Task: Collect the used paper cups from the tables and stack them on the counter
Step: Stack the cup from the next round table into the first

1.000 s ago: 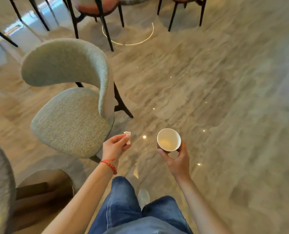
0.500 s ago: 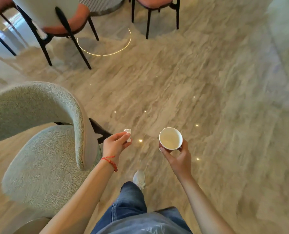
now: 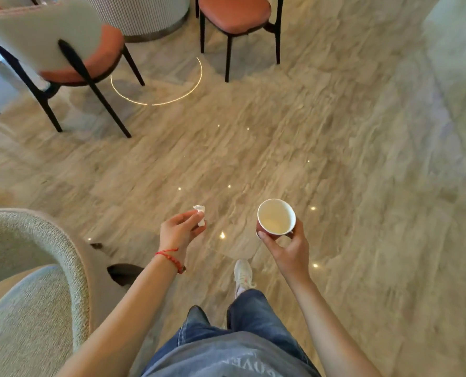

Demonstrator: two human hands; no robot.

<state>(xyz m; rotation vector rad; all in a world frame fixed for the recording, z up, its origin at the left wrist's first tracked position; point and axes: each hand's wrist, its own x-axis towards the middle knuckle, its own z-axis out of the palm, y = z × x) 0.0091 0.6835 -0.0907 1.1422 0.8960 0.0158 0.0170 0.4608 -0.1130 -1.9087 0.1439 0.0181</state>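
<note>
The right hand (image 3: 289, 250) is grasping a round paper cup, dark red outside and white inside (image 3: 276, 219), from below and behind, fingers wrapping its wall; the cup is riding upright, near centre-right, above the polished veined stone floor (image 3: 362, 159), and it is looking empty, though a thin residue cannot be ruled out. The left hand (image 3: 179, 231), with a red bead bracelet (image 3: 172, 258) at the wrist, is pinching a small crumpled white scrap of tissue (image 3: 200, 214) between thumb and fingertips. A pale green upholstered chair (image 3: 30, 281) is standing at the near left; two orange-seated chairs with black legs (image 3: 234, 12) are flanking a ribbed round table base (image 3: 144, 14) at the far left and centre; no counter is showing.

The person is apparently walking, a white shoe (image 3: 242, 276) stepping forward; the risks, as I judge them, are these: the light cup is being held by a loose grip low on its wall, so a jolt could tip it or let it slip; squeezing harder could crush the thin paper; the green chair is sitting close to the left arm and could snag it; the glossy floor could be slippery.

As for writing, pale letters are showing upside down on the blue garment (image 3: 226, 360) at the bottom edge, too partial to read surely; the cup is showing no legible label.
</note>
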